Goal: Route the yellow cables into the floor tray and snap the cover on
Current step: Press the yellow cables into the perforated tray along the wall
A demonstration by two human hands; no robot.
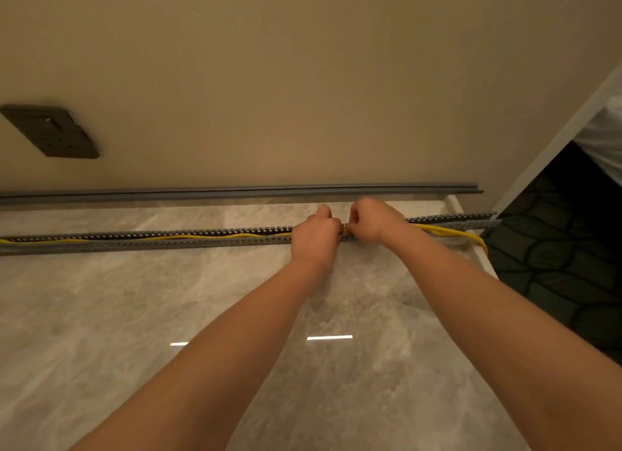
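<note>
A long grey slotted floor tray (141, 244) lies open across the marble floor, parallel to the wall. Yellow cables (202, 237) run inside it on the left; on the right the cables rise out of the tray and loop over the floor's edge (471, 237). My left hand (314, 233) and my right hand (372, 220) sit side by side over the tray, both with fingers closed on the cables where they meet. The exact grip is hidden under the fingers. The grey tray cover (235, 192) lies along the foot of the wall, apart from the tray.
A dark wall socket plate (54, 131) is on the beige wall at left. The marble floor (134, 316) ends in a raised white edge at right, beyond which is dark patterned carpet (555, 255). White fabric (606, 141) shows at far right.
</note>
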